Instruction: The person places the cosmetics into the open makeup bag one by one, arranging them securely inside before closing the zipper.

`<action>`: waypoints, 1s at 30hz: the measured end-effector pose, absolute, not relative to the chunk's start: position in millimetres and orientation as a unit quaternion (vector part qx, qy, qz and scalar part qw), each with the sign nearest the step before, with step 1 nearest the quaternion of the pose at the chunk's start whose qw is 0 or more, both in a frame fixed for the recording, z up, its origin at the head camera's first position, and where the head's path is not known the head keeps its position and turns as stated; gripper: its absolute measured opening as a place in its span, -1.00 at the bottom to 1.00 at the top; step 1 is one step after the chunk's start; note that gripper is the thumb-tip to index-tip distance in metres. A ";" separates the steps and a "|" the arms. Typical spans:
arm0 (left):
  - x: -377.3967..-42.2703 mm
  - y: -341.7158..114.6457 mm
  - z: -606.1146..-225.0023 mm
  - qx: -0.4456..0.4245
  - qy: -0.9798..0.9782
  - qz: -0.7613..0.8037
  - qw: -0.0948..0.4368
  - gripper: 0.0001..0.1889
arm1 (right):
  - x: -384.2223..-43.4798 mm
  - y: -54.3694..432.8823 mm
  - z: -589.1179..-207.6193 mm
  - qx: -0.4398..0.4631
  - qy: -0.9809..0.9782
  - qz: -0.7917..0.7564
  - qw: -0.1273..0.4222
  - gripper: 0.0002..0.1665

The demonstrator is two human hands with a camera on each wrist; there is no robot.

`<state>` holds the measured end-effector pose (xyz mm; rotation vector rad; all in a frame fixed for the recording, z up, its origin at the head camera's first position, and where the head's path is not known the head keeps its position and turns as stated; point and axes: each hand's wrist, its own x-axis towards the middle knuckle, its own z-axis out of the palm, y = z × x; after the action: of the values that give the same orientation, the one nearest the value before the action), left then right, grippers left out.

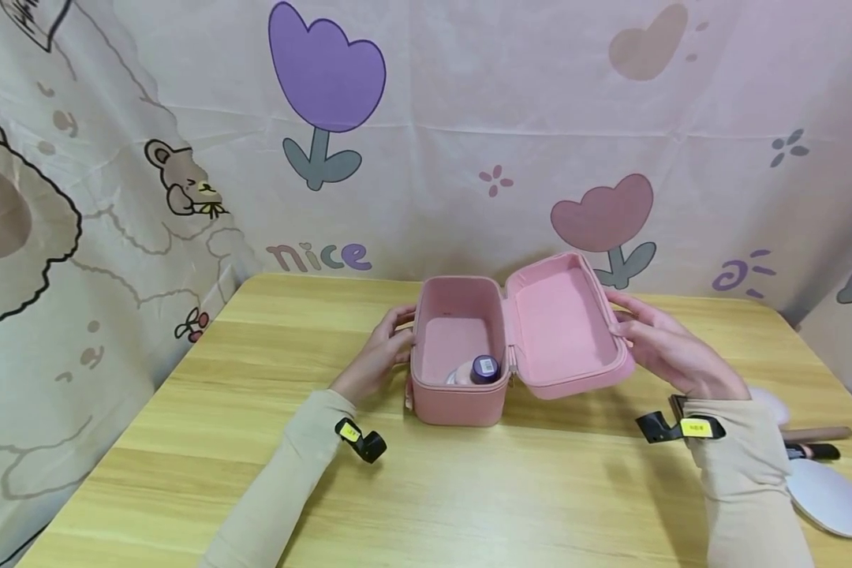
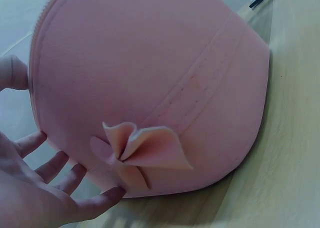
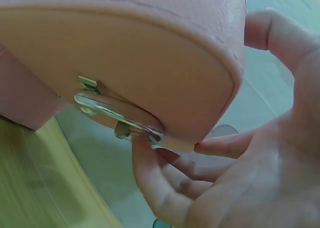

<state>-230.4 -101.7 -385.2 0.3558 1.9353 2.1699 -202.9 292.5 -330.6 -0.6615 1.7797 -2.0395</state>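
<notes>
A pink zippered cosmetic case [image 1: 457,406] stands on the table with its lid [image 1: 562,327] swung over to the right. Inside, at the near end, lies a small container with a dark purple cap [image 1: 485,368]. My left hand [image 1: 378,355] rests against the left wall of the case. In the left wrist view, its spread fingertips touch the pink side beside a bow [image 2: 150,150]. My right hand [image 1: 656,343] holds the lid's outer edge, thumb on the rim. In the right wrist view, a fingertip of that hand meets the metal-ended carry handle [image 3: 117,115].
By the right forearm lie a pale round disc [image 1: 832,497], a brown stick [image 1: 816,434] and a black-ended slim item [image 1: 816,451]. A printed cloth [image 1: 454,142] hangs behind the wooden table [image 1: 426,489] and along its left side.
</notes>
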 end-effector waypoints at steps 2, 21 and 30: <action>-231.0 -102.4 -387.0 0.121 0.657 0.736 0.106 -0.36 | -201.6 292.0 -330.3 -0.237 0.647 -0.705 0.166 -0.32; -231.3 -101.9 -388.3 0.118 0.645 0.747 0.113 -0.31 | -184.4 293.9 -309.8 -0.159 0.764 -0.623 0.058 -0.14; -230.7 -104.6 -387.9 0.129 0.648 0.741 0.121 -0.32 | -165.7 289.8 -291.1 -0.178 0.769 -0.612 -0.047 -0.19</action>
<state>-230.7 -104.6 -387.9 0.3756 1.8915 2.1648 -165.7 289.8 -291.1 -0.5779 2.4918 -1.9830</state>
